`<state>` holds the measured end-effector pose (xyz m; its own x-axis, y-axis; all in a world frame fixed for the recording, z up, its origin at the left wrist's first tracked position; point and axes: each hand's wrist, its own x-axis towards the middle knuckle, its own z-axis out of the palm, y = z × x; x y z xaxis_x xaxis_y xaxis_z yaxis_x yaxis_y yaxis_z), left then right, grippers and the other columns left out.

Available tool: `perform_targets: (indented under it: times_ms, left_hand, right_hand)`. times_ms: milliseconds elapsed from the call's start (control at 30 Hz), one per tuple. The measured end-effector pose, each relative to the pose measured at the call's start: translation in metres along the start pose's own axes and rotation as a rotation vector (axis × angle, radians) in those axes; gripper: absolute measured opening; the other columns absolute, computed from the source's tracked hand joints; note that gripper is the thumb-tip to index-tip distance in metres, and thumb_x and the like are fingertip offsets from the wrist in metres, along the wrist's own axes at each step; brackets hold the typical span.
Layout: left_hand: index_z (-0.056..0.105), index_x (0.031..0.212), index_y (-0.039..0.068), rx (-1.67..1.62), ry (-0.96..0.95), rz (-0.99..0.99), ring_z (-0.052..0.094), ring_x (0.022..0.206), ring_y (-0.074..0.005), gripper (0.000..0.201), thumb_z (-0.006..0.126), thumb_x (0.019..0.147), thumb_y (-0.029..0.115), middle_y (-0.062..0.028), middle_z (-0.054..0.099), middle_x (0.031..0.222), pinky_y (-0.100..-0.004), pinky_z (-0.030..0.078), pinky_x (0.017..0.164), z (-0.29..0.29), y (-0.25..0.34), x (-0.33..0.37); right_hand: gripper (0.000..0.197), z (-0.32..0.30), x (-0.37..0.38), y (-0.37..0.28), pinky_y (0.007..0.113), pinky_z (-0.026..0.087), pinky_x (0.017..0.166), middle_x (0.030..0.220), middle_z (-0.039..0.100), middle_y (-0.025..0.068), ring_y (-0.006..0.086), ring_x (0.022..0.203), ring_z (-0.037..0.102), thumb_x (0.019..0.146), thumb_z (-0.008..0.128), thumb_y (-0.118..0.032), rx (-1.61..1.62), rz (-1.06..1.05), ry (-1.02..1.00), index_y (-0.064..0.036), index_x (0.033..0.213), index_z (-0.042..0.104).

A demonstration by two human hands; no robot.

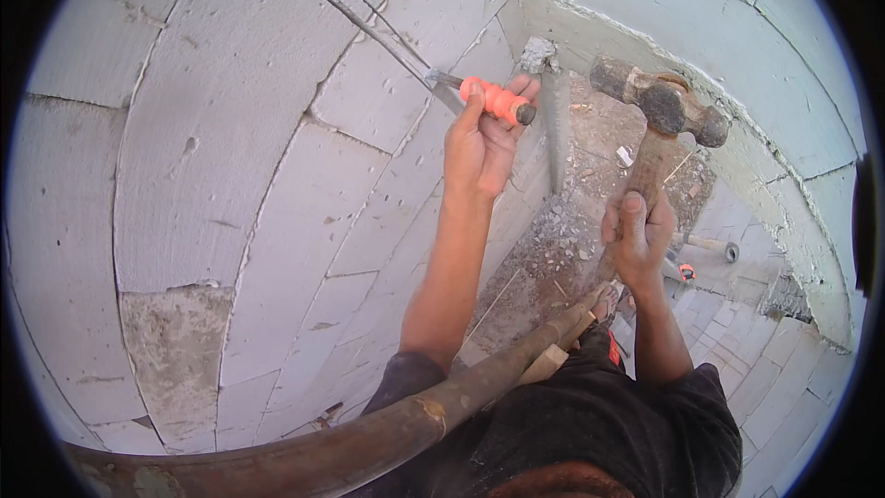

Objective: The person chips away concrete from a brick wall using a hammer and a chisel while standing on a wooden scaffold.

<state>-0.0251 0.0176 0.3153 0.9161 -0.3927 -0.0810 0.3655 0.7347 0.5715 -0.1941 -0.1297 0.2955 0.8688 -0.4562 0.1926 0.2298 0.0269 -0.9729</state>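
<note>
My left hand [481, 149] is closed around the ribbed orange grip of a chisel [490, 100], its thumb on the near side. The chisel's steel shank points left, its tip at the lower end of two dark parallel lines [369, 28] running down the pale block wall. On the right, my right hand [638, 232] grips the wooden handle of a hammer [659, 103]. The hammer's dark, worn head is raised, to the right of the chisel's butt end and apart from it.
A thick round pole [369, 429] crosses low in front of me, with a wood piece [546, 364] beside it. Rubble [562, 249] covers the floor below. A tube-ended tool [710, 246] and an orange-marked item [686, 273] lie at right. Block walls [793, 65] rise on both sides.
</note>
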Motion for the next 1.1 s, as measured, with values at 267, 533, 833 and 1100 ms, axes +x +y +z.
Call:
perform_targets:
  times_ms: [267,533,833,1100]
  left_hand:
    - [0.046,0.111,0.003,-0.065,-0.019,0.038,0.046,0.132,-0.0429,0.026,0.043,0.105,0.028,-0.0281,0.045,0.138,-0.0585,0.032,0.115,0.02,0.002,0.01]
    - [0.045,0.11,0.002,-0.063,0.093,0.066,0.047,0.132,-0.0387,0.027,0.044,0.105,0.028,-0.0262,0.047,0.138,-0.0577,0.034,0.115,0.019,0.006,0.017]
    - [0.047,0.111,-0.002,-0.112,0.135,0.102,0.054,0.124,-0.0397,0.034,0.039,0.107,0.031,-0.0275,0.052,0.131,-0.054,0.039,0.112,0.031,0.017,0.027]
    - [0.047,0.115,-0.003,-0.155,0.127,0.08,0.056,0.123,-0.0385,0.037,0.04,0.106,0.033,-0.0242,0.055,0.129,-0.0549,0.037,0.113,0.025,0.02,0.032]
  right_hand:
    - [0.058,0.029,-0.009,-0.012,0.027,0.042,0.046,0.07,0.053,0.0118,0.0161,0.054,0.051,0.09,0.062,-0.057,0.468,-0.311,0.176,-0.0014,0.092,0.046]
    - [0.035,0.018,0.01,-0.011,0.031,0.039,0.047,0.061,0.055,0.0018,0.0127,0.052,0.053,0.098,0.058,-0.029,-0.097,0.068,-0.021,0.0051,0.098,0.055]
    - [0.044,0.024,0.027,-0.019,0.027,0.04,0.051,0.06,0.053,0.0002,0.0101,0.057,0.052,0.099,0.055,-0.043,-0.137,0.0,-0.088,0.0004,0.095,0.059]
    - [0.039,0.028,0.039,-0.023,0.03,0.043,0.055,0.068,0.056,0.0047,0.0121,0.059,0.054,0.1,0.056,-0.032,-0.3,0.042,-0.122,0.0046,0.113,0.058]
